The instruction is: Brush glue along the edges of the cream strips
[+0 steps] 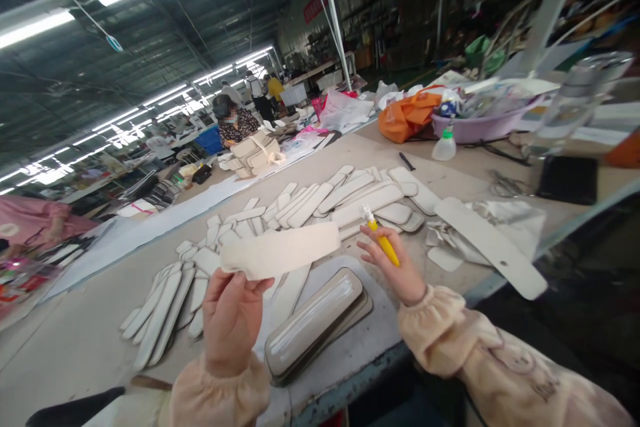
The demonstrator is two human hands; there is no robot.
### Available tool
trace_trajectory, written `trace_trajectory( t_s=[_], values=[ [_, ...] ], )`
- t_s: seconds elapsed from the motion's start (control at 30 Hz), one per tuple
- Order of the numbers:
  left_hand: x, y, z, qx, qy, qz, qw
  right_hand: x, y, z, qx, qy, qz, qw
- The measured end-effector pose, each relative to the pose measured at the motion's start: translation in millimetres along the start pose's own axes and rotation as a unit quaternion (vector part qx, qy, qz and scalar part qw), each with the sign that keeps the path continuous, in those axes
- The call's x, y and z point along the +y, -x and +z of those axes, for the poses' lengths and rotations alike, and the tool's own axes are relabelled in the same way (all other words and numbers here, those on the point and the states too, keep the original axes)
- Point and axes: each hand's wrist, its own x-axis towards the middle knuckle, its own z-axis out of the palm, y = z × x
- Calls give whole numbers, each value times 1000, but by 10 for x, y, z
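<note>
l hand (234, 313) pinching left end of thin cream flat strip (287, 250) betw thumb & fingertips, prob. so face stays clear; strip up off tan tabletop (75, 350), nr heap of off-white round-ended flat pieces (373, 200). r hand (397, 267) gripping slim yellow pen-like tool (387, 247), fingers part spread, prob. leaves whitish tip free. lilac plastic basin (463, 131): crumpled clear plastic (493, 105). small green-capped translucent bottle (444, 147): contents can't tell.

Pale strips (305, 203) lie spread across the table (65, 337), a light board (383, 320) at its near edge; an orange bag (410, 115), a purple basin (480, 129) and a small bottle (444, 146) sit on the far right.
</note>
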Motion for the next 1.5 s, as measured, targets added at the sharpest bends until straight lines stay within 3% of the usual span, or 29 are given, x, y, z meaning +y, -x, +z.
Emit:
trace_trajectory(
  t_s=[0.1,0.2,0.3,0.4,0.53,0.6,0.77,0.9,1.07,1.5],
  values=[
    [-161,319,-72,42,42,-47,997,-2,83,42,-11,-1,17,1000],
    [-284,556,-222,64,56,-105,991,13,118,5,23,43,-34,998],
    [-303,736,-421,34,49,-190,980,46,119,-51,46,98,-96,989],
    [-268,879,-614,17,42,-262,964,85,149,-71,27,134,-113,984],
    [-265,1029,-817,100,-79,-274,953,125,242,-50,-9,235,-124,964],
    [-288,1081,-913,106,-179,-270,940,153,272,-30,-17,289,-124,949],
    [-370,1117,-1129,53,-384,-267,882,271,263,49,-40,399,-110,909],
    [-466,1075,-1249,2,-445,-248,860,374,244,118,-55,479,-129,867],
    [-567,1022,-1329,-31,-520,-231,821,445,226,135,-75,517,-148,840],
    [-608,923,-1271,-48,-535,-283,795,594,136,64,-66,569,-167,803]
  ],
)
